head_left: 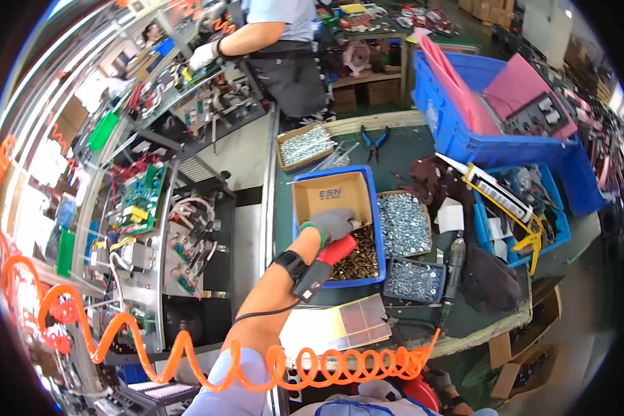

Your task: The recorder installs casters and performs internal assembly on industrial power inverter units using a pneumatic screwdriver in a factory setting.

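My left hand (331,226), in a grey glove, reaches into a blue bin (380,258) that holds brass-coloured screws (353,263) and an open cardboard box (326,197). Its fingers are bent together at the box's near right edge; what is between them is too small to make out. A black-and-red device (313,279) with a cable sits strapped to this wrist. Low in the picture, my right hand (438,380), also gloved, is down by a red rounded object (419,394), below the bench edge, its fingers unclear. An orange coiled air hose (239,364) crosses over my left arm.
Beside the bin stand washers in a box (403,225) and a tray (414,279), then a power screwdriver (455,260). Pliers (374,142) lie behind. Blue crates (464,145) stand at right. Open electronic chassis (194,243) line the left; a co-worker (277,48) stands beyond.
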`<state>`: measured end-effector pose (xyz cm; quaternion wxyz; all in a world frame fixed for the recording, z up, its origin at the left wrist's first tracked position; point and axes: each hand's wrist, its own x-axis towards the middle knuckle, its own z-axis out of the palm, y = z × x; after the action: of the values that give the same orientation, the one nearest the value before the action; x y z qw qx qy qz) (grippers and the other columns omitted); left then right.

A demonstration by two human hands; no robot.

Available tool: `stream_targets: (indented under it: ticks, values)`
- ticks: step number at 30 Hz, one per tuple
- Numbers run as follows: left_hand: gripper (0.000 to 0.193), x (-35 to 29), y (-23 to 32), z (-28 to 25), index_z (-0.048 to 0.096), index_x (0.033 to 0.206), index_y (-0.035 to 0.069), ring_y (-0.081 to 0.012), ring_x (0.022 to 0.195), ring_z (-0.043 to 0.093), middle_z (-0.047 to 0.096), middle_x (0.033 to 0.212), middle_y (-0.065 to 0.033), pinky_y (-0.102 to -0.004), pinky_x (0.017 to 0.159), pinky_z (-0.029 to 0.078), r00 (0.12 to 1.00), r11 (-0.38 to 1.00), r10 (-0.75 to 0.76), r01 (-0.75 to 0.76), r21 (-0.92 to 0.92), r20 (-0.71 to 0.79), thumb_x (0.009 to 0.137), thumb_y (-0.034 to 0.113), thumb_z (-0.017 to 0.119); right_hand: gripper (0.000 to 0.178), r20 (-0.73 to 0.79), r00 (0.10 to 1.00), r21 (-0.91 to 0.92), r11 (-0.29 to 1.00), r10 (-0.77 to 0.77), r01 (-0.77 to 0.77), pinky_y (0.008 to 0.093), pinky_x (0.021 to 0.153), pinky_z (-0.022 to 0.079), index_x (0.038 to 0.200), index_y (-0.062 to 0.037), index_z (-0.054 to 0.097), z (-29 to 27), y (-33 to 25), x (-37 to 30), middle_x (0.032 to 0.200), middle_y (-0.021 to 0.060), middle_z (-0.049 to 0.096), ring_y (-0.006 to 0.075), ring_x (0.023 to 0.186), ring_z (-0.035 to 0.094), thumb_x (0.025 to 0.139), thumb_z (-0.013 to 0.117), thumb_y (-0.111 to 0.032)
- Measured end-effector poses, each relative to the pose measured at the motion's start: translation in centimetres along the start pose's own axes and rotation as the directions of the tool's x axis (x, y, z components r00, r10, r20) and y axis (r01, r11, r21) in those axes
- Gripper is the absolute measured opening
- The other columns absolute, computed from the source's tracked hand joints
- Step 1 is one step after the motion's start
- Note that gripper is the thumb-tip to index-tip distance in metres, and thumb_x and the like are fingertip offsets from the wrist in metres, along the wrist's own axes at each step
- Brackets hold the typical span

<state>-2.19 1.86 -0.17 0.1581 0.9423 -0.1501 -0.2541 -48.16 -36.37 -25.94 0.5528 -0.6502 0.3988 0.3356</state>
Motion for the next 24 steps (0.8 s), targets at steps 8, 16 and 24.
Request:
stream_targets:
  ticks: [8,16,24]
  values:
    - [0.033,0.3,-0.2,1.0,0.060,0.094,0.004,-0.0346,0.090,0.057,0.061,0.094,-0.0181,-0.0400,0.079,0.044,0.992,0.986,-0.086,0.098,0.135,-0.093,0.080,0.033,0.053,0.014,-0.004,0.999,-0.101,0.994,-0.032,0.032,0.0287,0.058,0.046,0.078,-0.0011,0.066,-0.5,1.6,-3.4,0.070,0.0060,0.064,0.0143,0.064,0.058,0.073,0.064,-0.014]
    - [0.040,-1.0,0.2,-0.3,0.064,0.092,0.005,-0.0330,0.089,0.060,0.062,0.095,-0.0186,-0.0391,0.077,0.047,0.933,0.896,-0.307,0.350,0.272,-0.186,0.072,0.039,0.063,0.012,-0.533,0.769,-0.249,0.934,-0.353,0.255,0.0272,0.065,0.045,0.083,-0.0001,0.062,-1.9,-6.4,-9.2,0.074,0.0068,0.062,0.0136,0.068,0.057,0.074,0.056,-0.004]
    - [0.030,-0.4,-1.3,-0.9,0.066,0.085,0.004,-0.0315,0.078,0.061,0.064,0.087,-0.0173,-0.0397,0.070,0.047,0.946,0.946,-0.215,0.263,0.189,-0.242,0.074,0.031,0.059,0.013,-0.476,0.328,-0.395,0.532,-0.816,0.749,0.0269,0.066,0.044,0.089,0.0006,0.057,-1.9,-24.4,-14.5,0.079,0.0088,0.058,0.0172,0.072,0.056,0.076,0.055,-0.003]
